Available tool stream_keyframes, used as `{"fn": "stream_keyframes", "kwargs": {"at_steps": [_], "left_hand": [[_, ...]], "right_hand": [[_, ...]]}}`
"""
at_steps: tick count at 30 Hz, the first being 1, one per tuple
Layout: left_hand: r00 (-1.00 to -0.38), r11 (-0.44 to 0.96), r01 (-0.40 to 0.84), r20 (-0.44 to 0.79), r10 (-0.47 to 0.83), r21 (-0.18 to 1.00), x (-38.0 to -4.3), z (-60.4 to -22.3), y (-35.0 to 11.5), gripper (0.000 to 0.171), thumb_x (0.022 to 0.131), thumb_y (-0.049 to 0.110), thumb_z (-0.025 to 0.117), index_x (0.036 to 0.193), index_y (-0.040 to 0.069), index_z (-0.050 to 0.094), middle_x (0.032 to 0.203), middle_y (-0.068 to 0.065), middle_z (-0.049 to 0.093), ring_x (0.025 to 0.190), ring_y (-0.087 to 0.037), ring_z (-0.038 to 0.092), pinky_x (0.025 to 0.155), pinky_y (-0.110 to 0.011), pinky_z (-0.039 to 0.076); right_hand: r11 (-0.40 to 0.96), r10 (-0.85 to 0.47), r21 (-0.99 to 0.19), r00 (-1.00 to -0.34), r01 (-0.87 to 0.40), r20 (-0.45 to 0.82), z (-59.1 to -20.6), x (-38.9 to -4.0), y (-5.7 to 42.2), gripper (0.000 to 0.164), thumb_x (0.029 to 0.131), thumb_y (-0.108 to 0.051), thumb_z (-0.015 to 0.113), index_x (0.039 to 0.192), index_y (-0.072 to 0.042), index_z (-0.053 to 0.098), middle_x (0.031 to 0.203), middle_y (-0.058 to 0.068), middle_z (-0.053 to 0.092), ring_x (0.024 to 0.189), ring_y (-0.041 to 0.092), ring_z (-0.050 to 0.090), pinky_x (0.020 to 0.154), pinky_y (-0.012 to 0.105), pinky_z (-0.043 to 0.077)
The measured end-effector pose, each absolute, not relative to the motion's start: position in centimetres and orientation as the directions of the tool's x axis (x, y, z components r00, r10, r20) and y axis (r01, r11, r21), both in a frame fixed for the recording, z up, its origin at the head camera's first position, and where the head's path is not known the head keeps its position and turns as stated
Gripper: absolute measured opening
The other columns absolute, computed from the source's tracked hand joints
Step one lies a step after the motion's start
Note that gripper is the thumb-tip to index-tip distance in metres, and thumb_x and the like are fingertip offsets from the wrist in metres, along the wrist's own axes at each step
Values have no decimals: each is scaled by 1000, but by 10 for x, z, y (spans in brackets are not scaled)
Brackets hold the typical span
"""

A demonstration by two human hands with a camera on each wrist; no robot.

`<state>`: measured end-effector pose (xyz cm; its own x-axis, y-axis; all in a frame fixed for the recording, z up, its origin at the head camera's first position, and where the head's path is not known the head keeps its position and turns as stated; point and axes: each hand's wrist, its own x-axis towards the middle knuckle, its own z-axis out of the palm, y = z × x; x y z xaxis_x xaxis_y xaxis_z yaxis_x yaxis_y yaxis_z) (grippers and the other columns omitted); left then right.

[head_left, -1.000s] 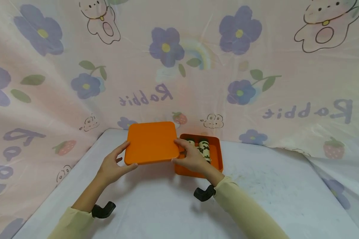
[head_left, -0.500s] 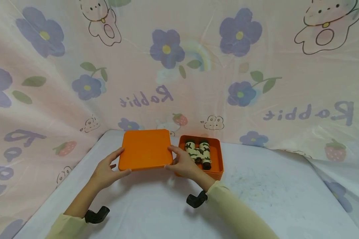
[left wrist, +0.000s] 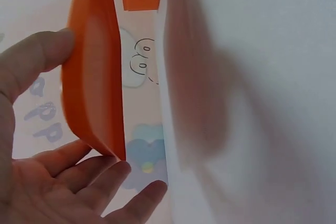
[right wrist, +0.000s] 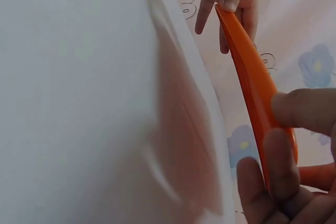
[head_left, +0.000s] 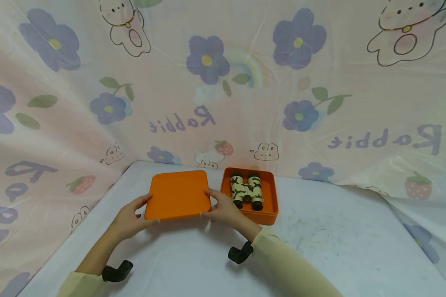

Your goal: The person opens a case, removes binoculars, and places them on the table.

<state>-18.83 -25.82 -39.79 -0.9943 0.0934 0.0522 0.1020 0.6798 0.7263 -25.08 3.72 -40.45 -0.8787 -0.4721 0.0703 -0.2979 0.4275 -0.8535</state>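
Both hands hold an orange box lid by its sides, above the white table. My left hand grips its left edge, thumb at the near corner. On the opposite edge my right hand has thumb and fingers round the rim. From the left wrist view the hollow underside of the lid shows, raised off the tabletop, its shadow beside it. Just right of the lid stands the open orange box, and a pair of camouflage-patterned binoculars lies inside it.
A white-covered table spreads under everything. Behind and to the left hangs a pink patterned curtain, meeting the table's back edge close behind the box. Each wrist carries a black camera mount.
Both hands have carried the lid leftward and lower, toward the table. The binoculars, partly hidden by the right hand before, now show whole in the box, which stays put.
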Motion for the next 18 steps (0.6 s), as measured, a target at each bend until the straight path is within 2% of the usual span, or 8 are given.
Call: {"fn": "stream_keyframes", "kwargs": {"at_steps": [3, 5, 6, 8, 10, 12, 18], "left_hand": [[-995, 693, 81, 21, 94, 716, -188, -398, -258, 89, 78, 34, 78, 148, 2, 34, 151, -24, 37, 138, -44, 34, 103, -56, 44], [-996, 705, 69, 4, 93, 706, -188, -399, -258, 89, 78, 33, 79, 148, 1, 34, 151, -24, 36, 137, -45, 34, 102, -56, 44], [-996, 714, 64, -3, 92, 697, -188, -400, -258, 89, 78, 34, 79, 148, 1, 34, 151, -24, 37, 137, -45, 35, 102, -57, 45], [-996, 730, 53, -18, 88, 681, -188, -401, -259, 90, 77, 34, 79, 147, 1, 35, 150, -25, 37, 135, -47, 36, 101, -58, 46], [-996, 741, 40, -34, 84, 670, -188, -402, -259, 90, 76, 35, 80, 147, 1, 36, 150, -26, 37, 134, -48, 37, 100, -60, 45], [-996, 748, 28, -49, 80, 663, -189, -402, -259, 91, 75, 36, 81, 146, 2, 37, 149, -26, 38, 132, -48, 40, 99, -61, 45], [-994, 753, 7, -80, 79, 658, -191, -407, -262, 91, 73, 36, 82, 146, 3, 38, 149, -27, 38, 134, -49, 36, 102, -66, 39]], "right_hand": [[431, -475, -855, -878, -290, 58, -410, -250, 35, 77, 76, -15, 78, 144, -3, 43, 151, 16, 41, 49, 15, 54, 52, 27, 54], [467, -470, -829, -881, -307, 62, -414, -250, 33, 77, 76, -17, 79, 143, -3, 44, 151, 16, 41, 72, 21, 66, 70, 34, 59], [488, -468, -812, -881, -319, 65, -416, -250, 32, 77, 75, -19, 79, 143, -3, 45, 150, 16, 42, 87, 25, 68, 80, 38, 59], [521, -467, -785, -882, -334, 65, -420, -249, 30, 77, 76, -20, 79, 143, -2, 45, 149, 16, 43, 118, 29, 59, 101, 44, 50], [544, -466, -766, -882, -341, 62, -422, -249, 29, 78, 76, -21, 79, 142, -1, 44, 148, 17, 43, 138, 31, 41, 113, 47, 37], [555, -470, -761, -881, -338, 49, -423, -248, 27, 78, 77, -20, 79, 143, 0, 43, 149, 18, 43, 139, 33, 39, 115, 48, 34], [575, -466, -754, -885, -318, 17, -425, -246, 25, 77, 78, -21, 79, 143, 0, 42, 149, 17, 42, 140, 32, 38, 116, 48, 32]]}}
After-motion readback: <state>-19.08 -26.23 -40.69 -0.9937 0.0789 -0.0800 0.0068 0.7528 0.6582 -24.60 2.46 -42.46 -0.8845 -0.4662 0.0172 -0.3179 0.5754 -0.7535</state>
